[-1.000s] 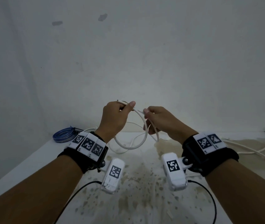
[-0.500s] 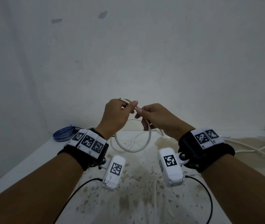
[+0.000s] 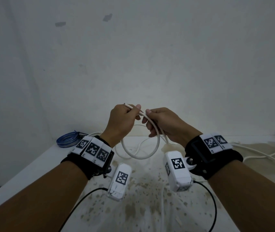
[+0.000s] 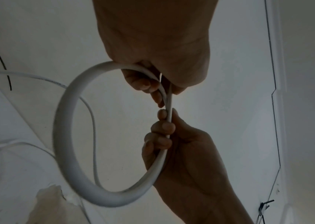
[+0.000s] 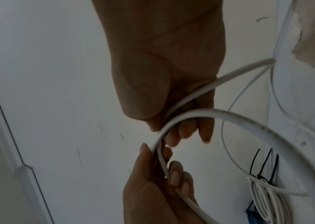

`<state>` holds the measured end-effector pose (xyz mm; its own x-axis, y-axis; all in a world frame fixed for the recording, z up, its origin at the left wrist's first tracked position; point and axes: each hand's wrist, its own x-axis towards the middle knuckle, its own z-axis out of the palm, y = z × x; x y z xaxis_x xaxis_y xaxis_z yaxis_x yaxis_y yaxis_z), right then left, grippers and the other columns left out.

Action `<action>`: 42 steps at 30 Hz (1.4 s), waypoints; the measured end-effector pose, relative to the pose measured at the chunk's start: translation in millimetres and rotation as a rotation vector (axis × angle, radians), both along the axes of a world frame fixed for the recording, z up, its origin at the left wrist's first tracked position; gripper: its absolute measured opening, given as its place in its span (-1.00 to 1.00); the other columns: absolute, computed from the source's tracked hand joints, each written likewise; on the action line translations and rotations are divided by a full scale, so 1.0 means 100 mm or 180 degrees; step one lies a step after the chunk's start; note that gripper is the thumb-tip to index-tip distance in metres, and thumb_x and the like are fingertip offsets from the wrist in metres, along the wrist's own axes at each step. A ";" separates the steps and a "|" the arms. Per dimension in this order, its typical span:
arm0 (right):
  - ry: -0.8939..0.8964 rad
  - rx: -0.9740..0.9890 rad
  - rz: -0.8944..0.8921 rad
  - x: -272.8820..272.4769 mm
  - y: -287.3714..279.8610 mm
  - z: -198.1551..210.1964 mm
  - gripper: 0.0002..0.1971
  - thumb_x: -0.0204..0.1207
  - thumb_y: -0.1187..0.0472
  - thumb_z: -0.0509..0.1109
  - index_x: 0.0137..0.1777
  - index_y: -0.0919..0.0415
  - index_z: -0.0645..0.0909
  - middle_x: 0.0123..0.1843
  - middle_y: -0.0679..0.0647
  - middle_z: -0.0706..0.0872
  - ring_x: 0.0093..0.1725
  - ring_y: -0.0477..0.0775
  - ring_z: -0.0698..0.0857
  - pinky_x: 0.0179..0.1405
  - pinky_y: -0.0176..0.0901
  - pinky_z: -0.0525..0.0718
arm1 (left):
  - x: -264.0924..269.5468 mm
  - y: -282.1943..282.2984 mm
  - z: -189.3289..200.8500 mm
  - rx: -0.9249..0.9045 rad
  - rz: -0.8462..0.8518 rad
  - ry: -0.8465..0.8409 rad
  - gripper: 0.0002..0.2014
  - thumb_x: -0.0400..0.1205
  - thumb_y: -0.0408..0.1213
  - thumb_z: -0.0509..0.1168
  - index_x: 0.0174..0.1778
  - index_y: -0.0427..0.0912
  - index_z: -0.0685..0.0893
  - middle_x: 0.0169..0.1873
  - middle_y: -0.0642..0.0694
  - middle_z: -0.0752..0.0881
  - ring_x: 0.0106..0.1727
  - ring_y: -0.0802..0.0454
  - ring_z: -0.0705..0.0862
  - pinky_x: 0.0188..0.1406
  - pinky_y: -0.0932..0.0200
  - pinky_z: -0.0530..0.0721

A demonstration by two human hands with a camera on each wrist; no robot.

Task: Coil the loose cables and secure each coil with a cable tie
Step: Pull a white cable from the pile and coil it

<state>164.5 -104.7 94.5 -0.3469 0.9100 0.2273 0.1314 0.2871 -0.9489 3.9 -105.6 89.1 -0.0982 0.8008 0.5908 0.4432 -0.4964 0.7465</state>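
Both hands hold a white cable (image 3: 157, 144) above the table, bent into one hanging loop (image 4: 62, 136). My left hand (image 3: 133, 113) pinches the cable near its free end, which sticks out up and to the left. Just to its right, my right hand (image 3: 147, 118) curls its fingers round the same cable where the loop closes. In the right wrist view the two strands cross between my right hand (image 5: 181, 128) and left hand (image 5: 160, 174). Black cable ties (image 5: 264, 165) lie on the table beside a tied white coil (image 5: 267, 201).
A tied blue coil (image 3: 67, 141) lies at the table's back left corner. The rest of the white cable (image 3: 264, 156) trails loose over the stained white table (image 3: 141, 206) to the right. A wall stands close behind. Black camera leads hang under both wrists.
My hands have closed together and risen slightly. The right hand has brought its strand up to the left hand's pinch, so the loop is now closed.
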 end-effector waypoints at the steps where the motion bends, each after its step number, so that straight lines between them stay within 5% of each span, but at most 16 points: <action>1: 0.0052 -0.0025 -0.0007 0.01 0.00 0.00 -0.59 0.78 0.09 0.18 -0.13 0.34 0.70 -0.40 0.14 0.68 -0.47 0.04 0.62 -0.35 -0.07 0.75 | 0.00 0.00 0.00 -0.0021 0.0035 -0.0053 -0.67 0.71 -0.10 0.27 -0.32 -0.10 0.79 -0.43 -0.01 0.74 -0.57 0.23 0.57 -0.45 0.16 0.49; 8: -0.0202 0.0159 0.0081 0.01 -0.02 0.01 -0.59 0.73 -0.04 0.24 0.01 0.32 0.71 -0.44 0.07 0.59 -0.48 -0.04 0.57 -0.38 -0.13 0.72 | -0.03 -0.01 -0.03 0.0221 0.0077 0.0274 -0.71 0.64 -0.05 0.37 -0.33 -0.08 0.81 -0.39 0.05 0.79 -0.28 0.16 0.73 -0.14 0.09 0.65; 15: -0.0403 0.0059 0.0335 0.01 -0.02 -0.03 -0.66 0.75 -0.01 0.21 -0.12 0.23 0.58 -0.50 -0.04 0.47 -0.51 -0.06 0.44 -0.39 -0.14 0.64 | -0.03 -0.06 -0.01 0.0085 0.0069 0.0219 -0.67 0.59 0.01 0.41 -0.46 -0.04 0.73 -0.61 0.17 0.67 -0.56 0.30 0.56 -0.35 0.26 0.48; 18: -0.0467 0.0023 0.0449 0.00 -0.03 -0.02 -0.61 0.76 -0.06 0.16 -0.04 0.25 0.61 -0.52 -0.03 0.37 -0.53 -0.06 0.36 -0.45 -0.19 0.56 | -0.03 -0.05 -0.02 0.0053 0.0062 0.0139 -0.63 0.58 0.02 0.43 -0.47 -0.13 0.73 -0.57 0.09 0.69 -0.58 0.28 0.55 -0.35 0.24 0.49; 22: -0.0477 -0.0082 0.0538 -0.01 -0.02 -0.02 -0.61 0.76 -0.08 0.13 -0.18 0.18 0.47 -0.51 -0.03 0.29 -0.53 -0.05 0.28 -0.46 -0.20 0.48 | -0.02 -0.06 -0.02 -0.0094 0.0013 0.0122 -0.63 0.57 0.06 0.41 -0.41 -0.14 0.76 -0.50 0.05 0.72 -0.56 0.30 0.56 -0.32 0.24 0.52; 24: -0.0251 -0.0117 0.0407 -0.01 0.01 -0.01 -0.63 0.77 -0.03 0.13 -0.23 0.15 0.42 -0.50 -0.01 0.30 -0.53 -0.04 0.28 -0.48 -0.19 0.48 | -0.01 -0.06 -0.02 -0.0184 0.0163 0.0089 -0.56 0.62 0.14 0.31 -0.30 -0.18 0.77 -0.42 0.05 0.74 -0.44 0.27 0.65 -0.26 0.17 0.60; 28: 0.0998 -0.0309 -0.0369 0.06 0.09 0.09 -0.65 0.78 0.10 0.15 -0.28 0.13 0.39 -0.56 -0.01 0.34 -0.59 -0.01 0.30 -0.47 -0.14 0.54 | -0.02 -0.14 -0.03 -0.0428 0.1015 0.0330 -0.53 0.75 0.12 0.04 -0.28 -0.17 0.53 -0.23 -0.16 0.69 -0.09 -0.19 0.67 -0.08 -0.01 0.59; 31: 0.1964 -0.0335 -0.0648 0.09 0.13 0.20 -0.64 0.79 0.10 0.12 -0.29 0.12 0.36 -0.59 -0.03 0.24 -0.63 -0.04 0.19 -0.52 -0.20 0.49 | 0.17 -0.37 -0.11 -0.1903 0.0055 0.0522 -0.41 0.75 0.17 0.00 -0.35 -0.20 0.62 -0.31 -0.20 0.74 -0.31 -0.10 0.68 -0.26 0.12 0.61; 34: 0.2586 -0.0330 -0.0711 0.00 0.10 0.26 -0.65 0.80 0.13 0.10 -0.27 0.13 0.37 -0.60 -0.04 0.23 -0.65 -0.05 0.16 -0.60 -0.23 0.39 | 0.46 -0.46 -0.11 -0.3362 -0.1544 -0.0772 -0.24 0.72 0.29 -0.11 -0.15 -0.37 0.68 -0.35 -0.23 0.75 -0.35 -0.05 0.71 -0.29 0.16 0.65; 36: 0.2671 -0.0245 -0.0880 -0.03 0.07 0.25 -0.62 0.80 0.09 0.10 -0.30 0.13 0.35 -0.62 -0.04 0.26 -0.67 -0.05 0.20 -0.62 -0.22 0.37 | 0.60 -0.45 0.01 -0.3491 -0.1954 -0.2358 -0.32 0.78 0.14 -0.06 0.01 -0.51 0.60 -0.27 -0.38 0.73 -0.22 -0.19 0.72 -0.28 0.01 0.75; 37: 0.2629 -0.0182 -0.1017 -0.02 0.06 0.22 -0.60 0.80 0.06 0.10 -0.32 0.13 0.35 -0.62 -0.04 0.28 -0.68 -0.05 0.23 -0.62 -0.21 0.38 | 0.63 -0.40 0.06 -0.3195 -0.1824 -0.3000 -0.49 0.81 -0.04 0.02 0.00 -0.52 0.56 -0.25 -0.37 0.71 -0.24 -0.19 0.73 -0.39 -0.01 0.77; 39: 0.2532 -0.0105 -0.1309 0.07 0.06 0.16 -0.59 0.79 0.03 0.10 -0.32 0.14 0.36 -0.63 -0.04 0.32 -0.68 -0.04 0.28 -0.62 -0.20 0.39 | 0.67 -0.29 0.16 -0.2421 -0.1199 -0.3335 -0.76 0.80 -0.45 0.02 -0.17 -0.38 0.46 -0.24 -0.23 0.58 -0.40 -0.01 0.71 -0.51 0.15 0.74; 42: 0.2567 -0.0106 -0.1786 0.31 0.09 0.15 -0.60 0.77 0.01 0.12 -0.31 0.14 0.39 -0.58 0.00 0.37 -0.64 -0.02 0.33 -0.63 -0.20 0.39 | 0.76 -0.15 0.20 -0.1980 -0.0597 -0.3499 -0.77 0.74 -0.60 -0.05 -0.15 -0.39 0.45 -0.28 -0.24 0.49 -0.35 -0.04 0.55 -0.21 0.06 0.74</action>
<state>195.9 -95.3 109.1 0.3855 0.9055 0.1774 -0.4502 0.3524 -0.8205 80.1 -120.2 109.1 -0.1506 0.9667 -0.2071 -0.5917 0.0797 0.8022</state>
